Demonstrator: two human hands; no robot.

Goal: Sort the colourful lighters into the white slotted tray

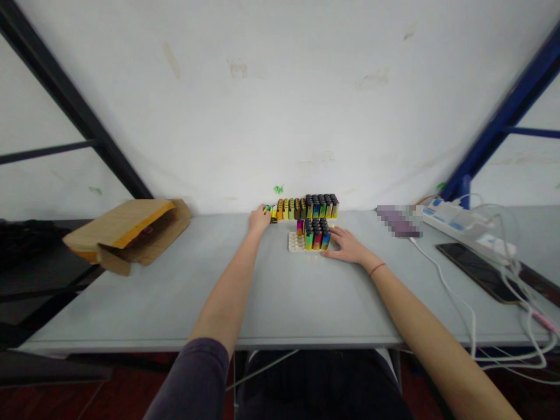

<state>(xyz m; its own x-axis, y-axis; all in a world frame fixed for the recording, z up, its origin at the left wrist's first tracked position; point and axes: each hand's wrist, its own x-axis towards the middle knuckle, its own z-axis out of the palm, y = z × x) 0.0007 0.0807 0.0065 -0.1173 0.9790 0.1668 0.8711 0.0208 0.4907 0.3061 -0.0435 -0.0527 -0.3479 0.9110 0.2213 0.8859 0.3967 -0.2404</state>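
Observation:
My left hand point(261, 219) is at the left end of a row of lighters, its fingers closed on a lighter with some green point(267, 208) showing at the fingertips. Right beside it are yellow lighters with black parts point(273, 213). The row goes on with yellow and olive lighters point(291, 208) and black-topped lighters point(322, 206). In front is a white tray with round holes point(296, 243). Multicoloured lighters point(317, 234) stand upright in its right part, and a purple lighter point(300, 227) stands further left. My right hand point(350, 245) holds the tray's right end between thumb and fingers.
An open brown cardboard package point(131, 230) lies on the table's left. On the right are a pixelated purple object point(399, 221), a dark phone point(479, 271) and a white power strip point(468, 230) with tangled white cables point(455, 286). A white wall point(280, 116) rises behind.

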